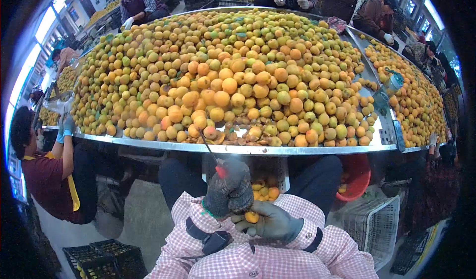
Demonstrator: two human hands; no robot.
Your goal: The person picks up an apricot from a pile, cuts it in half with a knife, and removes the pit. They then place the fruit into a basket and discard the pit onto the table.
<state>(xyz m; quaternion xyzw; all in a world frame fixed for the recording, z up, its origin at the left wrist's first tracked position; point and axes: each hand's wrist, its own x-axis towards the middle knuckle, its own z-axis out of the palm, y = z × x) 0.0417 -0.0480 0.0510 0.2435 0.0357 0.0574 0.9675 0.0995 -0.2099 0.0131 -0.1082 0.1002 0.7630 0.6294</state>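
Observation:
My left hand (229, 187), in a dark knitted glove, is closed around a thin-bladed knife (220, 171) with a red handle. Its narrow dark blade points up toward the table edge. Just below and to the right, my right hand (272, 222) wears a smooth grey glove and pinches a single apricot (252, 217) between its fingers. Both hands are close together over my lap, the left fingers next to that fruit. Between my knees stands a pale crate (282, 175) with orange apricots (267, 192) in it, partly hidden by my hands.
A metal-edged table (228, 148) heaped with apricots (228, 85) spans the front, with split pieces near its rim. A plastic bottle (389, 88) lies at the right divider. Red basin (356, 177), white crate (372, 224) and black crates (104, 259) stand around me. Several people sit around.

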